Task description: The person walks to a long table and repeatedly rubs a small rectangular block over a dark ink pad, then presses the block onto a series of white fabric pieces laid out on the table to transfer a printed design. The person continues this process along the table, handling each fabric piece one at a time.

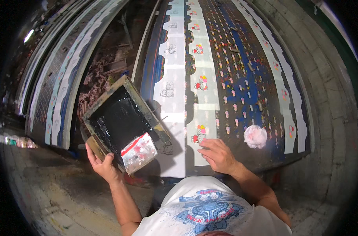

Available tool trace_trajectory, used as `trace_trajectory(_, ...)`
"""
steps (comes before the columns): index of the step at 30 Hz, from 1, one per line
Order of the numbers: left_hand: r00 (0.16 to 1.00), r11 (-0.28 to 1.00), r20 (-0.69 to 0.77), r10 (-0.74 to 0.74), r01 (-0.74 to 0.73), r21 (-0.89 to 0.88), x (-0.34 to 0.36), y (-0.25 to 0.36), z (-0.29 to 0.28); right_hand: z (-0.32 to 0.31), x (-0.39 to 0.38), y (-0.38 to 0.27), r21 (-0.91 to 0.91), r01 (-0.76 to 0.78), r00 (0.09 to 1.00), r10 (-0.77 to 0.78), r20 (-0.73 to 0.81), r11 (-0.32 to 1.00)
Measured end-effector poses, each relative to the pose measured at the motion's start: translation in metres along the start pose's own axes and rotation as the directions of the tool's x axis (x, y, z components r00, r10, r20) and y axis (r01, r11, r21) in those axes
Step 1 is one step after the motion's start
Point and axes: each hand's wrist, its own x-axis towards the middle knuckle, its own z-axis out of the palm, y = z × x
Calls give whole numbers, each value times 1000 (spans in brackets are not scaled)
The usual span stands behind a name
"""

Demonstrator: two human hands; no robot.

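My left hand (105, 164) grips the lower left side of a wooden screen-printing frame (141, 103), fingers outside and thumb on top. The frame is tilted, and black ink (118, 118) covers much of its inside. At its lower corner lies a stained white squeegee (140, 153) with a red stripe. My right hand (218, 155) is open, palm down, its fingertips at a printed white fabric piece (195, 149) with a coloured cartoon figure; whether they touch it cannot be told. To its left, a paler fabric strip (173, 126) bears dark outline prints, partly shadowed by the frame.
A crumpled pale pink cloth or paper ball (255, 137) sits on the ink-spotted long table (248, 94). More fabric pieces (283, 98) run along its right side. Another long table (74, 74) stands at left, across a gap with brown debris (95, 91). A concrete floor (324, 98) borders the right.
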Motion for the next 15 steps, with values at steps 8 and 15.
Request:
trace_trajectory(8, 996, 995, -84, -18, 26, 96, -122, 11, 71, -66, -89, 65, 114, -7, 1000, 5, 20, 993)
trace_trajectory(15, 995, 985, 59, -75, 65, 162, -166, -5, 137, -93, -129, 87, 119, -104, 993, 111, -50, 987)
